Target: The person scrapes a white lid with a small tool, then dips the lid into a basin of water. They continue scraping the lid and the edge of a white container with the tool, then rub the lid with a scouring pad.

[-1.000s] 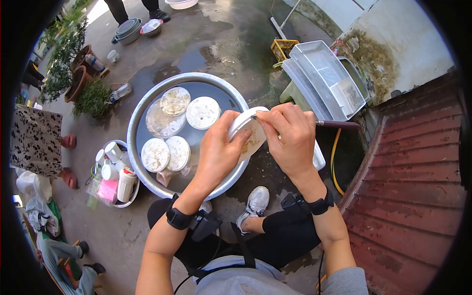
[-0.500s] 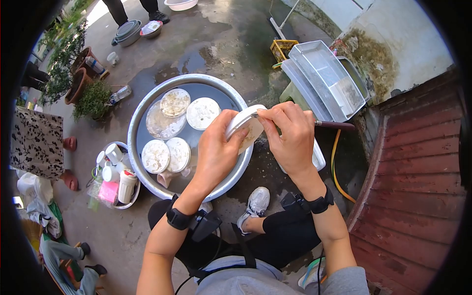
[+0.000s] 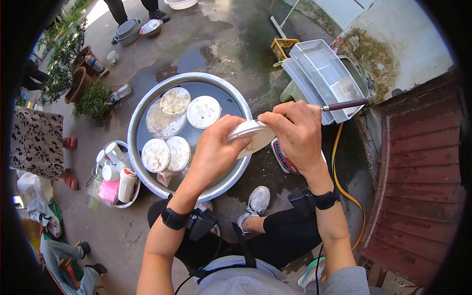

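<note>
My left hand is closed on the left edge of a round white lid, raised over the right rim of a large metal basin. Fingers of my right hand are wrapped round a tool with a dark handle, which points out to the right. The tool's tip is hidden by the hand, near the lid's edge. Several round, stained white lids lie in the water in the basin. A bit of pinkish cloth shows by its lower rim.
A bowl of cups and bottles stands left of the basin. Clear plastic bins lean at the upper right, by a yellow basket. An orange hose runs along the right. Other people's legs show at the top and left.
The lid has tilted flatter and lower. My right hand has turned, and the dark handle has swung up and further right. A red-and-white container now shows below the lid's right side.
</note>
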Demonstrator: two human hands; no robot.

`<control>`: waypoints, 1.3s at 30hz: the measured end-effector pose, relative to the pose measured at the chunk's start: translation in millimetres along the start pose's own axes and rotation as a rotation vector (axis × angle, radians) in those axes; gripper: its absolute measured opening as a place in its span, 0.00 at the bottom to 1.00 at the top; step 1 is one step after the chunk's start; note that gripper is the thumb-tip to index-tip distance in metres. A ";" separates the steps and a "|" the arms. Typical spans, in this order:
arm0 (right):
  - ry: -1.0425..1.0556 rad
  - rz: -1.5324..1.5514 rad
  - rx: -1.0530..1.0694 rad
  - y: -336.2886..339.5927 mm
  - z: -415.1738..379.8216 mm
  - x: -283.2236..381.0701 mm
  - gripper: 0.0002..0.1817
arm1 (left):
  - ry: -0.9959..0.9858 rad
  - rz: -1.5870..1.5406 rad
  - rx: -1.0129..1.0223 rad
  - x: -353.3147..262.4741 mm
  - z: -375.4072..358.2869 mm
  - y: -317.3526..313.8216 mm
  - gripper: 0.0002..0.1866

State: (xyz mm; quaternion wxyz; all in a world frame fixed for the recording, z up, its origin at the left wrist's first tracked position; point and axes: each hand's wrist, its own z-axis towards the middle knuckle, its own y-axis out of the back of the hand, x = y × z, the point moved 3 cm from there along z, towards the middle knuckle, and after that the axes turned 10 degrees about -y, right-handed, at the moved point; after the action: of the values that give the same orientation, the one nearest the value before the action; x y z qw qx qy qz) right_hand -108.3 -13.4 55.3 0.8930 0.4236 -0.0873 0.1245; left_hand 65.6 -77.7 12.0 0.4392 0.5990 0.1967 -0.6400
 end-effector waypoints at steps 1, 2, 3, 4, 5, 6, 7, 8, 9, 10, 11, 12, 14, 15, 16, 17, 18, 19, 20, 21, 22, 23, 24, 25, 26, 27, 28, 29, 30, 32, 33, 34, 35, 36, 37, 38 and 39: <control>0.031 0.006 0.004 0.3 0.1 1.6 0.11 | 0.035 -0.015 0.038 -0.8 0.0 0.1 0.12; 0.062 0.011 0.008 0.5 -0.1 2.9 0.11 | 0.070 -0.032 0.077 -1.2 -0.3 -0.2 0.13; 0.061 0.011 0.009 0.3 0.0 2.5 0.11 | 0.071 -0.032 0.077 -1.8 -0.1 0.4 0.13; 0.065 0.006 0.002 0.2 -0.1 2.0 0.11 | 0.075 -0.032 0.087 -2.0 0.1 0.6 0.13; 0.071 0.001 -0.005 0.1 -0.2 1.7 0.11 | 0.080 -0.031 0.096 -2.4 0.2 0.7 0.13; 0.071 0.001 -0.006 0.3 -1.4 1.5 0.11 | 0.079 -0.031 0.096 -3.0 -0.3 0.9 0.13; 0.069 0.007 0.002 0.5 -2.3 1.0 0.11 | 0.092 -0.063 0.106 -3.5 -0.7 0.6 0.13; 0.066 0.012 0.010 0.5 -2.7 0.6 0.12 | 0.107 -0.095 0.117 -4.1 -0.9 0.1 0.13; 0.065 0.012 0.011 -0.3 -1.9 1.4 0.12 | 0.107 -0.096 0.117 -5.6 -0.2 0.3 0.13; 0.044 0.004 -0.019 -0.8 -1.1 1.9 0.11 | 0.093 -0.088 0.112 -7.5 0.8 0.5 0.13; 0.023 -0.004 -0.049 -0.6 -0.7 2.2 0.11 | 0.078 -0.081 0.105 -8.5 1.3 0.5 0.13; 0.025 -0.004 -0.048 0.0 -1.0 2.0 0.11 | 0.078 -0.082 0.104 -7.6 1.5 0.4 0.13; -0.032 0.041 -0.051 0.9 -0.8 0.6 0.09 | 0.048 -0.025 0.059 -5.9 1.9 3.2 0.12; -0.030 0.043 -0.050 2.0 -0.2 3.3 0.09 | 0.049 -0.024 0.056 -6.5 1.8 3.7 0.12; -0.087 0.078 0.003 3.1 1.3 5.2 0.08 | 0.003 0.031 0.021 -9.4 2.2 4.9 0.11; -0.145 0.112 0.055 2.8 1.4 6.4 0.07 | -0.044 0.086 -0.014 -12.5 2.3 5.6 0.10; -0.146 0.112 0.056 1.3 -0.1 8.0 0.07 | -0.043 0.086 -0.013 -15.5 2.2 4.1 0.10; -0.293 0.218 0.104 -2.7 -2.1 5.4 0.07 | -0.051 0.123 -0.054 -19.7 2.1 3.5 0.09; -0.439 0.323 0.152 -6.4 -4.3 3.3 0.08 | -0.061 0.161 -0.095 -22.0 1.4 3.7 0.09; -0.440 0.323 0.152 -6.0 -4.0 5.5 0.08 | -0.061 0.161 -0.094 -21.3 0.9 2.9 0.09; -0.461 0.323 0.164 -5.2 -3.4 7.2 0.08 | -0.108 0.223 -0.124 -20.8 0.4 2.6 0.10; -0.482 0.323 0.176 -5.1 -3.1 8.1 0.08 | -0.155 0.285 -0.152 -20.6 0.1 2.4 0.11; -0.482 0.323 0.176 -5.5 -3.0 8.7 0.08 | -0.156 0.285 -0.152 -19.5 0.4 1.6 0.11; -0.440 0.305 0.155 -5.0 -2.7 10.1 0.08 | -0.198 0.325 -0.179 -20.0 0.8 1.6 0.12; -0.397 0.287 0.135 -4.1 -2.7 11.3 0.07 | -0.242 0.363 -0.206 -20.7 0.6 1.2 0.12; -0.398 0.286 0.134 -4.0 -3.1 10.7 0.07 | -0.243 0.362 -0.206 -19.5 0.1 -0.1 0.12; -0.388 0.259 0.133 -4.1 -2.8 9.8 0.08 | -0.254 0.387 -0.218 -18.9 0.0 -0.9 0.12; -0.377 0.234 0.132 -4.2 -2.8 9.5 0.08 | -0.265 0.413 -0.231 -18.5 -0.3 -1.4 0.13; -0.378 0.234 0.132 -4.5 -3.0 9.6 0.08 | -0.265 0.413 -0.231 -17.7 -0.4 -1.9 0.13; -0.376 0.227 0.130 -5.3 -3.8 10.5 0.08 | -0.313 0.472 -0.248 -18.6 -1.2 -2.3 0.13; -0.377 0.227 0.130 -5.4 -3.8 11.1 0.08 | -0.313 0.472 -0.246 -19.3 -0.9 -2.3 0.13; -0.370 0.247 0.134 -5.6 -3.9 12.5 0.08 | -0.325 0.487 -0.251 -21.1 -0.9 -2.0 0.14; -0.363 0.267 0.138 -5.8 -3.8 13.1 0.08 | -0.337 0.502 -0.256 -22.3 -0.8 -2.0 0.14; -0.364 0.268 0.138 -6.4 -4.1 12.1 0.08 | -0.337 0.503 -0.255 -21.9 -1.1 -2.3 0.14; -0.367 0.254 0.117 -6.7 -4.2 10.0 0.07 | -0.345 0.511 -0.248 -21.4 -1.3 -2.9 0.14; -0.369 0.242 0.096 -6.7 -4.0 8.8 0.07 | -0.353 0.520 -0.243 -21.1 -1.3 -3.3 0.14; -0.368 0.243 0.097 -6.6 -3.6 10.3 0.07 | -0.353 0.521 -0.243 -20.6 -1.0 -3.1 0.14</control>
State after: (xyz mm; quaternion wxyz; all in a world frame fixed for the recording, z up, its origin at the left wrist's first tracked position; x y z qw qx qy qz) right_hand -96.3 -13.0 51.0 0.8190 0.4679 -0.2933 0.1557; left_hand 61.6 -68.5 30.3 0.6837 0.4523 0.0329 -0.5718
